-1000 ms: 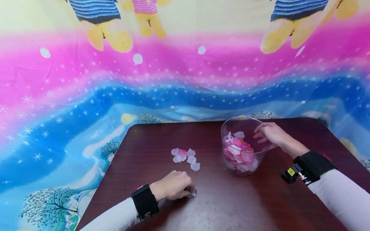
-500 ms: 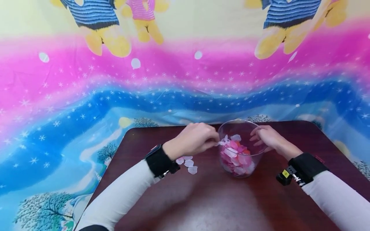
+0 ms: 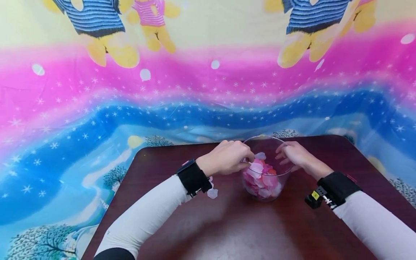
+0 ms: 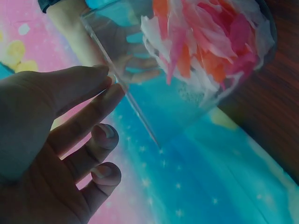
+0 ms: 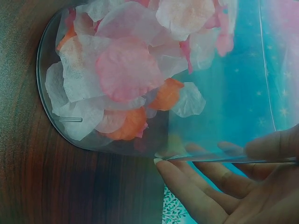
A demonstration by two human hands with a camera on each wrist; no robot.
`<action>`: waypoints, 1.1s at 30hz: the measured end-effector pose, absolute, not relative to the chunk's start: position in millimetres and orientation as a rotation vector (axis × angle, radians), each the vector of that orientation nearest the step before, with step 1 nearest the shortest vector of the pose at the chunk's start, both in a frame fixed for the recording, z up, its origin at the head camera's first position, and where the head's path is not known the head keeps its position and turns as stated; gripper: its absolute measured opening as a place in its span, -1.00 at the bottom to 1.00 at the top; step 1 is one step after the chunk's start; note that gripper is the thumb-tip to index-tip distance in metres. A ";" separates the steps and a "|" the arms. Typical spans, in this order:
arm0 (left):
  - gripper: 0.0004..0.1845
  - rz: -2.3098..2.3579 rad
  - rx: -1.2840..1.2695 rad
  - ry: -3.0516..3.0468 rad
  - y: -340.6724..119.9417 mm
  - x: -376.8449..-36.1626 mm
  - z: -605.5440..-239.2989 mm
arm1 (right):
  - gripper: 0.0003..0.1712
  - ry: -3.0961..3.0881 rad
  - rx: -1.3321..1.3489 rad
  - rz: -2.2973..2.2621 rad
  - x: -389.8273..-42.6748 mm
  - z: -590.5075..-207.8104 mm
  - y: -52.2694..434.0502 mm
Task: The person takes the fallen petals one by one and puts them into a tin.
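Observation:
A clear round tub (image 3: 264, 196) stands on the table, partly filled with pink, white and orange artificial flower petals (image 3: 260, 180). My left hand (image 3: 227, 157) is at the left side of its rim. In the left wrist view, thumb and index tip come close together by the rim, and no petal shows between them; the other fingers are loosely bent. My right hand (image 3: 299, 157) holds the tub's right side, fingers and thumb around the wall, as the right wrist view also shows. A few loose petals (image 3: 212, 194) lie on the table, mostly hidden behind my left wrist.
The dark wooden table (image 3: 247, 231) has a rounded far edge. Behind it hangs a printed cloth (image 3: 195, 86) in pink and blue. Black straps with small cameras sit on both wrists.
My left hand rose from the table's near middle, carrying pale petals to the tub's rim; they no longer show in its fingers. The right hand has stayed on the tub. The view shifted slightly.

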State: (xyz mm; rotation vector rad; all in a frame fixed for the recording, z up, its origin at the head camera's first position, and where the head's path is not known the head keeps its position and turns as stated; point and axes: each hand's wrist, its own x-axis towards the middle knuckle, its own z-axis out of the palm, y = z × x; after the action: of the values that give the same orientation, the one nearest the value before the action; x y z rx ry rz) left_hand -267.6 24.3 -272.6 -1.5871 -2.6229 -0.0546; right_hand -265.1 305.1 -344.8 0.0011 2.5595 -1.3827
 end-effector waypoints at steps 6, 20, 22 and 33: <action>-0.90 -0.085 -1.472 -2.595 -25.5 -274.5 -274.1 | -0.44 2.541 -0.006 -1.404 -265.3 -343.3 306.2; -0.89 -0.056 -1.165 -2.931 -137.2 -295.1 -363.1 | -0.44 2.552 -0.021 -1.396 -265.1 -344.5 307.5; -0.86 -0.043 -1.152 -2.981 -141.8 -295.9 -377.8 | -0.44 2.552 -0.021 -1.394 -265.4 -345.3 304.6; -0.86 -0.103 -1.152 -3.036 -146.7 -293.6 -407.8 | -0.46 2.565 -0.008 -1.375 -265.4 -345.3 300.9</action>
State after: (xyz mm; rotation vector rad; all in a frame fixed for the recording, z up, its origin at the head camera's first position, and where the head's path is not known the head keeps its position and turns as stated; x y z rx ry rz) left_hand -293.6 -146.7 -407.8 -1.1521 -3.0358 -0.1030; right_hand -265.4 300.9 -345.3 -0.0081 2.5650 -1.3746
